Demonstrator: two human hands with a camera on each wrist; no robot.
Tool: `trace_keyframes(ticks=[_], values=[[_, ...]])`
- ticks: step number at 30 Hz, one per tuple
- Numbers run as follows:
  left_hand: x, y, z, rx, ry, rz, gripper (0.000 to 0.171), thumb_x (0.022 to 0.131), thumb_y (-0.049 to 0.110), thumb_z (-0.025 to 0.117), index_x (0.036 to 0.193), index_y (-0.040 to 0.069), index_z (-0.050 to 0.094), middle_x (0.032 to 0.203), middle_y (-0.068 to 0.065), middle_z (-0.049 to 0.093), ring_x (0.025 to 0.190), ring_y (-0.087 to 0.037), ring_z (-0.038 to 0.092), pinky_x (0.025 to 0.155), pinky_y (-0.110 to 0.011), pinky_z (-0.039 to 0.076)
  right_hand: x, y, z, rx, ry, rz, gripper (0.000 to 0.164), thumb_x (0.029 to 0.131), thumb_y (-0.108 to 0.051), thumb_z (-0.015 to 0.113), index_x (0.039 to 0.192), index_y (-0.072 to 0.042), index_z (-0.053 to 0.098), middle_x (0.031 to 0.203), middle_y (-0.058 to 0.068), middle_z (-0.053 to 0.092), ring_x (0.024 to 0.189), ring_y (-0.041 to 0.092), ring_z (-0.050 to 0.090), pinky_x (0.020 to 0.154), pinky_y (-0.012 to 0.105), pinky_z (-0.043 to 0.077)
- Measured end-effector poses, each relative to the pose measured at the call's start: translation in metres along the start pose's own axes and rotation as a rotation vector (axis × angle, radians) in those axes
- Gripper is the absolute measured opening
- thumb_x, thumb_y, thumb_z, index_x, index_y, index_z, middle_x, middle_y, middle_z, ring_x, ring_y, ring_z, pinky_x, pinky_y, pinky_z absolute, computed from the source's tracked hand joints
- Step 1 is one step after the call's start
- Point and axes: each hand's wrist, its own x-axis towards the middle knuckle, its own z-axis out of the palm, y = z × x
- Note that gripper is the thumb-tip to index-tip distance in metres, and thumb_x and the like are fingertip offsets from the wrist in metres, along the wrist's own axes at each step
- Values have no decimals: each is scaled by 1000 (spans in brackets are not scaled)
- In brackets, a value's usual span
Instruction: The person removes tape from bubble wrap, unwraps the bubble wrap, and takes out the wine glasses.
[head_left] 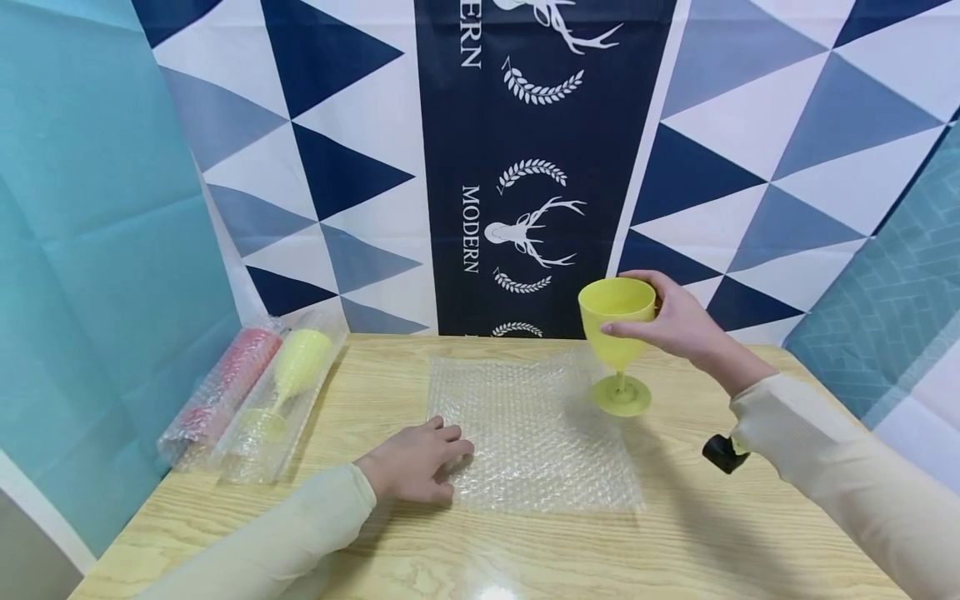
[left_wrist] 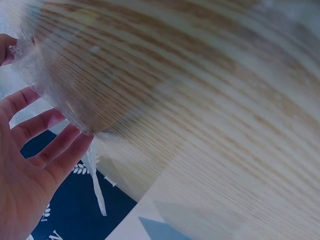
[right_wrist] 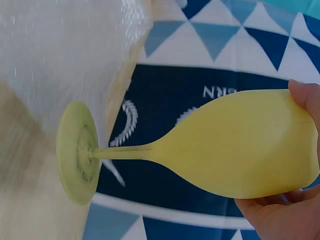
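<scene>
My right hand (head_left: 678, 323) grips a yellow plastic goblet (head_left: 617, 343) by its bowl, near the rim. The goblet is upright, held above the back right part of a bubble wrap sheet (head_left: 525, 442). In the right wrist view, the thumb and fingers lie on opposite sides of the goblet's bowl (right_wrist: 240, 145), and its stem and round foot are free. That sheet lies flat on the table. At its left edge rests my left hand (head_left: 416, 462), with fingers spread and slightly bent. The left wrist view shows the fingertips touching the bubble wrap's edge (left_wrist: 65, 107).
On the left of the wooden table (head_left: 480, 550) lie two bubble-wrapped bundles side by side: a red one (head_left: 240, 367) and a yellow goblet (head_left: 300, 362). A patterned cloth backdrop (head_left: 360, 167) stands behind the table, with a teal cloth (head_left: 97, 208) at the left.
</scene>
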Motion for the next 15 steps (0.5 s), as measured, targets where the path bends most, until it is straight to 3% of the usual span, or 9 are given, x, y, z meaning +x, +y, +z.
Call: trace_keyframes(ticks=[7, 15], values=[[0, 1, -1, -8, -4, -2, 46, 76, 36, 66, 119, 21, 60, 93, 8, 54, 80, -8, 40, 77, -25, 45, 8, 22, -22, -52, 74, 31, 92, 85, -39, 74, 153, -6, 23, 137, 25, 48, 115, 35, 54, 71, 14, 48], [0, 1, -1, -2, -18, -17, 45, 76, 36, 66, 119, 22, 60, 94, 9, 54, 80, -9, 40, 76, -24, 44, 15, 55, -36, -56, 146, 87, 97, 85, -44, 73, 155, -6, 17, 141, 26, 42, 114, 30, 51, 68, 10, 43]])
